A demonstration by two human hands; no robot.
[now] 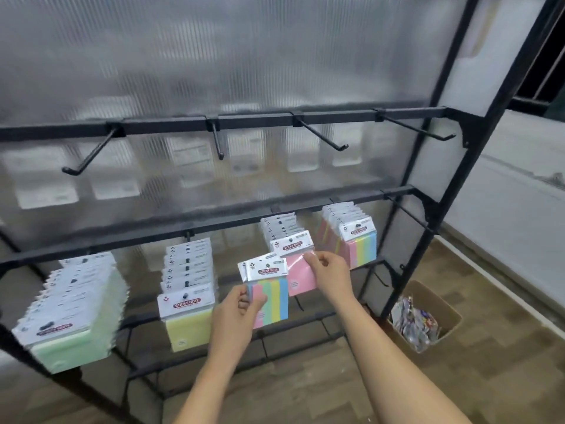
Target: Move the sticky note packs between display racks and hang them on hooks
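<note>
Black display rack (434, 191) fills the view, ribbed translucent panel (214, 56) behind it, upper hooks (324, 134) bare. Left hand (237, 313) pinches a multicolour sticky note pack (269, 293) off the hooks, in front of the lower rail. Right hand (328, 272) grips the front pink sticky note pack (298, 269) hanging on its hook. Green packs (73, 313), yellow packs (188, 298) and striped packs (351, 237) hang alongside.

Both bare forearms reach up and forward from the bottom of the view. Left hand (237, 304) sits lower, fingers curled in a pinch; right hand (328, 269) is higher, thumb and fingertips pinched too.
</note>
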